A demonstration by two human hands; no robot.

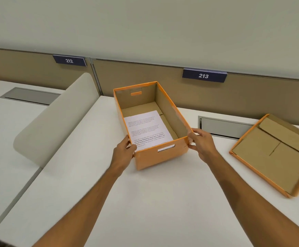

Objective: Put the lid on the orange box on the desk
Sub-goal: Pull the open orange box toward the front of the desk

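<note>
Left hand (125,154) and right hand (201,142) clasping the near corners of the open orange box (161,155) at desk (145,202) centre, fingers curled against its sides. Printed sheet (147,130) inside. Lid (276,154) upturned at three o'clock, apart.

One box (160,157), one lid (273,155) (upturned), two hands (123,154).

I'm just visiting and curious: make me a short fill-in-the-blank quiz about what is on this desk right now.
1. The orange box holds a printed sheet of ____.
2. The lid lies on the desk with its inside facing ____.
3. The sign behind the box reads ____.
4. The left hand and right hand grip the box at its near ____.

Missing words: paper; up; 213; corners
</note>
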